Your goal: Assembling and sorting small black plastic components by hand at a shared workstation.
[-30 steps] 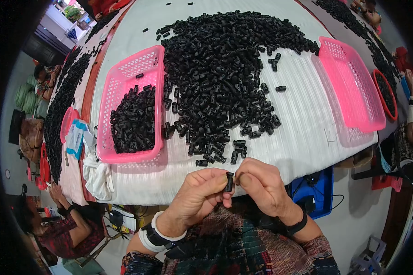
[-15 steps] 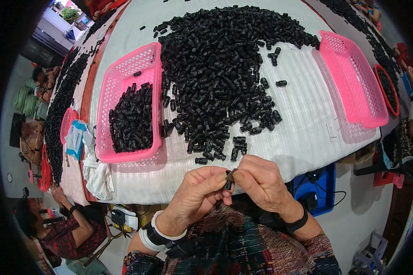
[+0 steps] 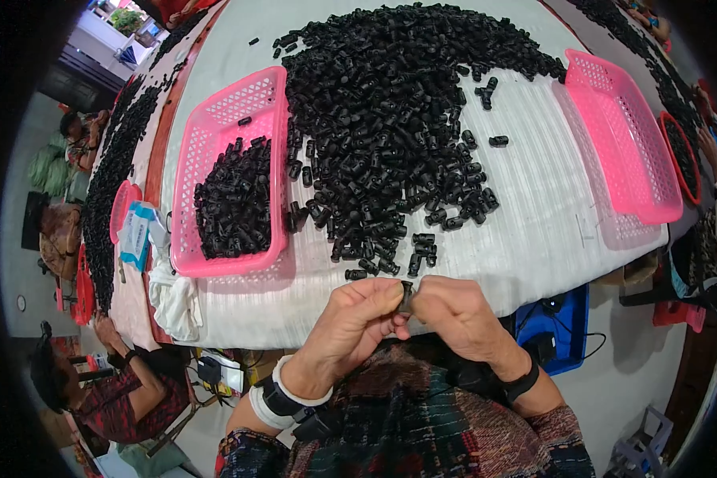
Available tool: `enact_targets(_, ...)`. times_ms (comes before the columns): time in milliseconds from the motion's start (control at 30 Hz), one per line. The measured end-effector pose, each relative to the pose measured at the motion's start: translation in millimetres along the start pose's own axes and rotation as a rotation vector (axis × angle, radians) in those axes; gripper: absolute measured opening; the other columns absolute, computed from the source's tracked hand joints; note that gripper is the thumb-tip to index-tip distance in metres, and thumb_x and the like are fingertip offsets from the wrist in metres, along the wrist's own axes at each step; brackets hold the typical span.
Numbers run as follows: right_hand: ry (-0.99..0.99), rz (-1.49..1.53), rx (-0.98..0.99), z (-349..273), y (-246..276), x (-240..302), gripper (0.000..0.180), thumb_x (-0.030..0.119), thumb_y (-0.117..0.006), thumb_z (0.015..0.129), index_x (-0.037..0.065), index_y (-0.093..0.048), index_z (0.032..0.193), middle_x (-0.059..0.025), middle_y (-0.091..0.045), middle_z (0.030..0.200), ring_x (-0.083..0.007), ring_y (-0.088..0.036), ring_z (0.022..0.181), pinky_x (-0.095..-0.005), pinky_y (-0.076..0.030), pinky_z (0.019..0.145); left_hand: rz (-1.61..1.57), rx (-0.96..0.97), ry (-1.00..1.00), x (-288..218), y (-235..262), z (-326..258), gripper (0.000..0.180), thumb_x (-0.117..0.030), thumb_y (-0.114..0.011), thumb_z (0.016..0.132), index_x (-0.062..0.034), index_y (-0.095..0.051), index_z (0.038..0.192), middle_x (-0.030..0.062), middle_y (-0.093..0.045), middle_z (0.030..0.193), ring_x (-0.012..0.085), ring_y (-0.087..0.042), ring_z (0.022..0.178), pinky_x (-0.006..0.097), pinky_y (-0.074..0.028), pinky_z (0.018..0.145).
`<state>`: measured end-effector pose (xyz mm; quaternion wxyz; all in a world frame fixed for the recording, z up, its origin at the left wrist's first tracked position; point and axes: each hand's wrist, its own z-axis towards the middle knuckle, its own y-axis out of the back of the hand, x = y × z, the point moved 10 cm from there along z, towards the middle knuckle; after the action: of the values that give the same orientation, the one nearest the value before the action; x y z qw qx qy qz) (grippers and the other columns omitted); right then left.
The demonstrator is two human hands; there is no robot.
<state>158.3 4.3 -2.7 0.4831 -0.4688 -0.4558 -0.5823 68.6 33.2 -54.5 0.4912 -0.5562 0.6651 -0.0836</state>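
Just off the table's front edge, my two hands meet. My left hand point(image 3: 350, 319) is closed, with a small black cord lock point(image 3: 407, 287) pinched between thumb and fingertips. My right hand point(image 3: 460, 317) is closed too, its curled fingers and thumb against the same cord lock. Whatever the right fingers grip is mostly hidden by the hand. Beyond the hands spreads a large heap of black cord locks point(image 3: 374, 119), with several loose ones at its near end.
A pink basket point(image 3: 185, 199) partly filled with cord locks stands left of the heap. Another pink basket point(image 3: 625, 151) lies at the right. A white cloth point(image 3: 175, 303) and a blue-white packet point(image 3: 138, 235) are at the left. A blue tray point(image 3: 570, 342) sits below the table edge. Co-workers sit along both sides.
The cord lock has tipped up between my hands, its end now pointing toward the heap. My right hand has turned, its knuckles more on top. A thin flat piece seen earlier by the right thumb is now largely hidden.
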Motion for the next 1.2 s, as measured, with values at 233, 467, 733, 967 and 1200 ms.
enact_targets(233, 0.500, -0.502, -0.423, -19, 19, 65, 0.026, 0.015, -0.070, 0.072, -0.001, -0.061, 0.090, -0.0086, -0.052, 0.073, -0.0200, -0.048, 0.055, -0.0285, -0.040, 0.048, -0.064, 0.047, -0.012, -2, -7, 0, 0.019, -0.014, -0.054, 0.088, 0.0027, -0.058, 0.095, 0.0079, -0.060, 0.082, 0.0127, -0.057, 0.067, 0.025, -0.050, 0.061)
enact_targets(467, 0.654, -0.759, -0.402, -28, -9, 70, 0.036, 0.004, -0.072, 0.063, 0.000, -0.063, 0.097, -0.0043, -0.055, 0.071, -0.0182, -0.045, 0.050, -0.0287, -0.034, 0.043, -0.076, 0.033, -0.041, -3, -7, -5, 0.019, -0.017, -0.052, 0.090, 0.0006, -0.059, 0.094, 0.0069, -0.061, 0.080, 0.0138, -0.059, 0.070, 0.026, -0.047, 0.063)
enact_targets(733, 0.742, -0.707, -0.370, -33, -18, 67, 0.031, 0.003, -0.070, 0.059, 0.000, -0.063, 0.089, -0.0029, -0.053, 0.068, -0.0166, -0.046, 0.050, -0.0280, -0.034, 0.043, -0.077, -0.052, -0.053, -2, -4, -13, 0.018, -0.018, -0.054, 0.089, -0.0013, -0.058, 0.084, 0.0052, -0.060, 0.074, 0.0120, -0.057, 0.066, 0.026, -0.048, 0.063)
enact_targets(967, 0.376, -0.286, -0.100, -17, -20, 59, 0.029, 0.008, -0.072, 0.066, 0.002, -0.059, 0.091, -0.0073, -0.052, 0.067, -0.0207, -0.051, 0.053, -0.0315, -0.039, 0.045, 0.105, 0.055, 0.121, 6, 4, -29, 0.017, -0.011, -0.057, 0.086, 0.0028, -0.059, 0.096, 0.0073, -0.061, 0.082, 0.0111, -0.058, 0.070, 0.021, -0.050, 0.061)
enact_targets(1200, 0.463, -0.399, 0.019, -25, -26, 66, 0.033, 0.012, -0.073, 0.063, 0.003, -0.057, 0.091, -0.0084, -0.049, 0.066, -0.0241, -0.052, 0.056, -0.0322, -0.042, 0.047, 0.199, 0.063, 0.133, 0, 10, -48, 0.016, -0.010, -0.059, 0.084, 0.0025, -0.058, 0.094, 0.0075, -0.061, 0.078, 0.0121, -0.060, 0.065, 0.024, -0.052, 0.056)
